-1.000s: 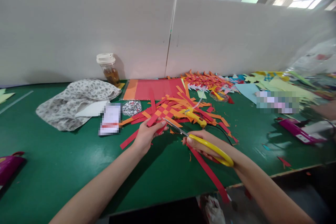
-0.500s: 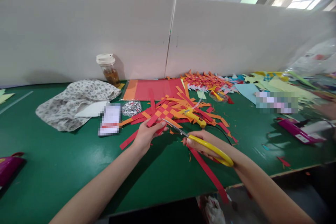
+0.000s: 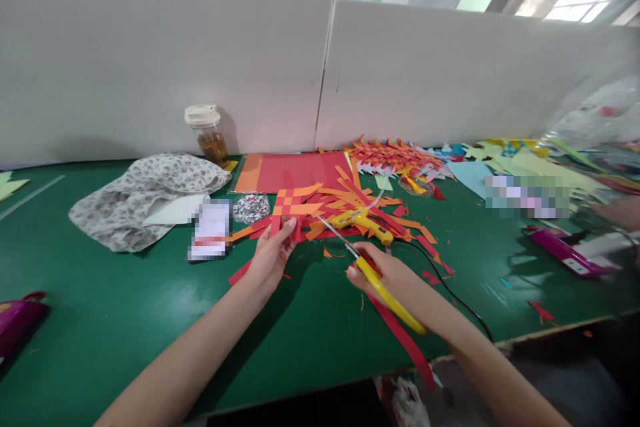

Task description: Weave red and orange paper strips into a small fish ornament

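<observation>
Pinched in my left hand (image 3: 273, 257) is a woven piece of red and orange paper strips (image 3: 287, 203), its loose orange ends pointing right. My right hand (image 3: 377, 270) grips scissors (image 3: 385, 293) with yellow handles. Their blade tips are close to the end of an orange strip on the woven piece; whether they touch it I cannot tell. Behind both hands lies a pile of red and orange paper strips (image 3: 345, 200) with a yellow glue gun (image 3: 363, 221) on it. A long red strip (image 3: 405, 340) runs below my right hand over the table edge.
Red and orange sheets (image 3: 300, 170) lie at the back beside woven paper pieces (image 3: 400, 153). To the left are a patterned cloth (image 3: 135, 193), a lidded drink cup (image 3: 207, 133), a phone (image 3: 210, 230) and a bag of small pieces (image 3: 251, 207). A purple device (image 3: 565, 250) is at right.
The woven piece has turned from slanted to nearly upright and shifted left in my left hand. The scissors have swung to a steeper angle, and their blades have come away from the woven squares.
</observation>
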A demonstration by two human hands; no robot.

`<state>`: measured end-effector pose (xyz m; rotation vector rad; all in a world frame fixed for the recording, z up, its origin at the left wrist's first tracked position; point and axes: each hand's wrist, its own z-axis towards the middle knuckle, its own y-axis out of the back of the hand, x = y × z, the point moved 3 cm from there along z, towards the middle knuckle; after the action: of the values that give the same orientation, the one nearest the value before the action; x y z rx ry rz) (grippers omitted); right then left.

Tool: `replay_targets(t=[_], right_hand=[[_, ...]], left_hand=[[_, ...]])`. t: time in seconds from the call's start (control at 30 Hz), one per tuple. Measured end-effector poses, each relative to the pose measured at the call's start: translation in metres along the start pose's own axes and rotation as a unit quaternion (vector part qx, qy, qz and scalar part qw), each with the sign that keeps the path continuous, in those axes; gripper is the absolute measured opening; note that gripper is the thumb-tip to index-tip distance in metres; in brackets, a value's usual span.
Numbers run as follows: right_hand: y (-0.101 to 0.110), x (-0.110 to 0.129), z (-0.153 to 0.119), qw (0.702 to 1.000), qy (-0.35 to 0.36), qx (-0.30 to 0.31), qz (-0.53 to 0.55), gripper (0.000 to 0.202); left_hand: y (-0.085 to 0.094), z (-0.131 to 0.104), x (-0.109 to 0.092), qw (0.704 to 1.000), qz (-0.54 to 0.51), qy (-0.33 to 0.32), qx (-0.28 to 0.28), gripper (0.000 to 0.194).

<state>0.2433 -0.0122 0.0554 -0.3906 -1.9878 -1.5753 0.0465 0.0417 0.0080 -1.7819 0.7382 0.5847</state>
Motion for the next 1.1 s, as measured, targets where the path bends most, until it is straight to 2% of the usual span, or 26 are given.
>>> replay_targets(t=[0.17, 0.33, 0.57, 0.93, 1.1], right_hand=[[-0.022, 0.011, -0.006, 0.991, -0.026, -0.106, -0.082, 0.048], [-0.038, 0.019, -0.002, 0.983, -0.033, -0.149, -0.104, 0.053], [-0.04, 0.027, 0.003, 0.983, -0.028, -0.159, -0.093, 0.061], [-0.038, 0.026, 0.003, 0.975, -0.023, -0.182, -0.125, 0.054], [-0.035, 0.024, 0.002, 0.969, -0.031, -0.196, -0.149, 0.054]], left_hand=[[-0.001, -0.001, 0.004, 1.0, -0.014, 0.011, -0.005, 0.023], [-0.006, -0.008, 0.004, 1.0, 0.008, 0.011, 0.011, 0.022], [-0.006, -0.011, 0.01, 0.999, 0.022, 0.031, 0.039, 0.022], [-0.011, -0.016, 0.014, 0.987, 0.097, 0.051, 0.114, 0.028], [-0.011, -0.019, 0.013, 0.987, 0.116, 0.06, 0.091, 0.025]])
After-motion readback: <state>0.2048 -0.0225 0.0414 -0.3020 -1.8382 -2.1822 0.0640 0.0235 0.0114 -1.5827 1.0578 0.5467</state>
